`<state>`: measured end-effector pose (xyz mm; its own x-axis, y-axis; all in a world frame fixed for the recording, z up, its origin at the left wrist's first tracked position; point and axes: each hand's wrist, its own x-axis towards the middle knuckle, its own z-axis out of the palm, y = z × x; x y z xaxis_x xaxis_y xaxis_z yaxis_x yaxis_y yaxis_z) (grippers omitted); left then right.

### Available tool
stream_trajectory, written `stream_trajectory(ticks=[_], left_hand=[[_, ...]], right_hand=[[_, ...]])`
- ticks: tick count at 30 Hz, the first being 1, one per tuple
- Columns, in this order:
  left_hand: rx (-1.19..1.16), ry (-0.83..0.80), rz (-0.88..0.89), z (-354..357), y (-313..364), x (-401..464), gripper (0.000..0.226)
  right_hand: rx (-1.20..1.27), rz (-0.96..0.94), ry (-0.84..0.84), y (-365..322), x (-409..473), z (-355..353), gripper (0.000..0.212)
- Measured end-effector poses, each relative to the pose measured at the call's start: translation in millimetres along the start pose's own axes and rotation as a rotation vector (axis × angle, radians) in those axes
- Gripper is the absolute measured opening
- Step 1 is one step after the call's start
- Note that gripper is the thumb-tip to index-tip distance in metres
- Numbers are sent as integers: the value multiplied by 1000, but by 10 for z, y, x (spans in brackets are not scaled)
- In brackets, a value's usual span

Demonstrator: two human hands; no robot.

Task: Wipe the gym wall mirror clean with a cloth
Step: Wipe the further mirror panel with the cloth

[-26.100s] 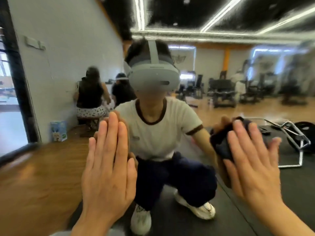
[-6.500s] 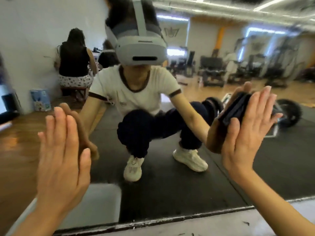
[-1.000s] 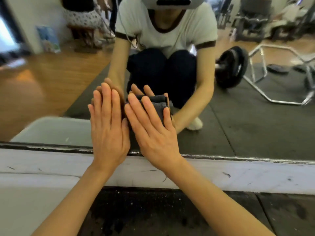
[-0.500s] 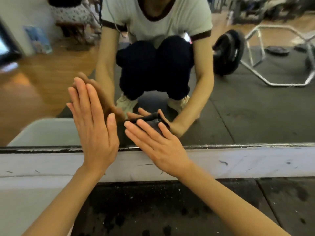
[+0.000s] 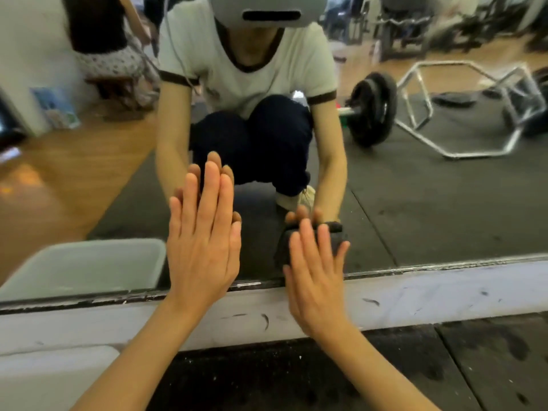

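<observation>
The right hand (image 5: 314,280) presses a dark cloth (image 5: 335,241) flat-fingered against the mirror (image 5: 415,203) near its bottom edge; the left hand (image 5: 204,241), fingers straight, rests flat on the mirror beside it.

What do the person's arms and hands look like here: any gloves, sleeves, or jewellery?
Both forearms are bare. The left hand and right hand wear no gloves, rings, watch or wristbands. In the mirror reflection, a cream T-shirt's short sleeves with dark brown cuff bands end above the elbows.
</observation>
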<state>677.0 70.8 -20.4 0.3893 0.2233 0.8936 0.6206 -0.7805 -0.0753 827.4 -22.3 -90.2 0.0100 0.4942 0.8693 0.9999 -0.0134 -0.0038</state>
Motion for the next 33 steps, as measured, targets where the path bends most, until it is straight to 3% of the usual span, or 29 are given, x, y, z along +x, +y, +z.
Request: stream_trajectory(ticks=[2,5,7,9,11,13,17,20,22,25,28,30,33], left_hand=[[-8,-9,10,-16,2,20,72],[3,-24,6,-31,3,31,73],[15,-13,7,-5,4,13,69],[22,3,2,23,10,14,64],[23,11,-17,34,26,25,61],[19,3,-26,30,32,12,61],[24,-17,3,-1,1,18,61],[32,-29,0,-16,-5,12,61],[46,-26,-3,-11,3,2,62],[49,-25,-17,-7,20,16,63],[41,-39,-54,-9,66,21,71],[38,-51,-79,-23,104,25,77],[44,-80,-82,-78,123,27,76]], right_hand=[[-45,-125,9,-236,137,111,70],[-172,-317,52,185,217,-36,71],[-190,-238,85,691,176,-270,61],[-128,-41,119,1025,144,-467,51],[-32,136,151,914,215,-496,56],[24,169,173,518,395,-368,60],[-58,-142,108,-103,886,-226,61],[-127,-269,133,243,907,-350,61],[-140,-218,199,753,749,-524,67],[-103,-17,212,1413,506,-787,59],[-19,161,224,1301,518,-781,58],[-4,74,188,899,591,-598,63],[-99,-260,89,331,585,-283,75]])
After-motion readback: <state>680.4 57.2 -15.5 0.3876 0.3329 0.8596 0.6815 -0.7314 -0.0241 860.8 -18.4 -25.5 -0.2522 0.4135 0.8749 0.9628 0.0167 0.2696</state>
